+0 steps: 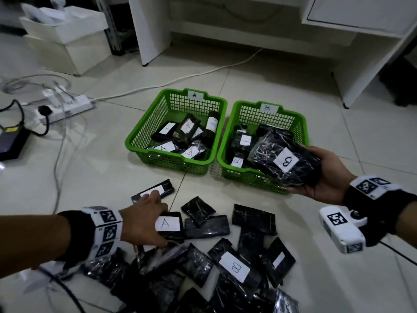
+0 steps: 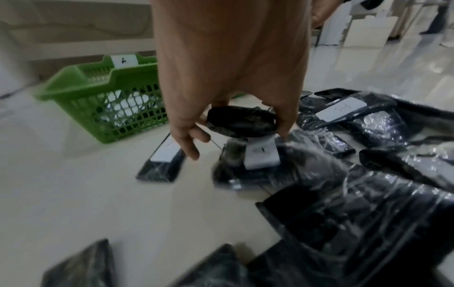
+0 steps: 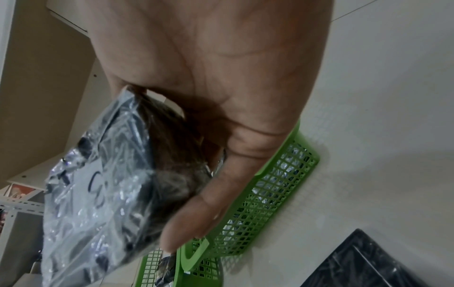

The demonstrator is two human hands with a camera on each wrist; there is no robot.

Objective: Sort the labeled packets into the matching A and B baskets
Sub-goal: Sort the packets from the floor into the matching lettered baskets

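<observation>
Two green baskets stand side by side on the floor, basket A (image 1: 144,123) on the left and basket B (image 1: 303,128) on the right, each holding several black packets. My right hand (image 1: 316,175) grips a black packet labelled B (image 1: 286,160) above the front right corner of basket B (image 3: 270,190). My left hand (image 1: 155,222) pinches a black packet labelled A (image 1: 169,223) at the edge of the loose pile. In the left wrist view this packet (image 2: 242,122) sits edge-on between thumb and fingers, just above another labelled packet (image 2: 261,155), with basket A (image 2: 110,116) behind.
Several black packets (image 1: 234,265) lie scattered on the tiled floor near me. A power strip (image 1: 67,107) with cables and a black adapter (image 1: 11,141) lie at the left. White boxes (image 1: 65,41) and white desk panels (image 1: 151,30) stand behind the baskets.
</observation>
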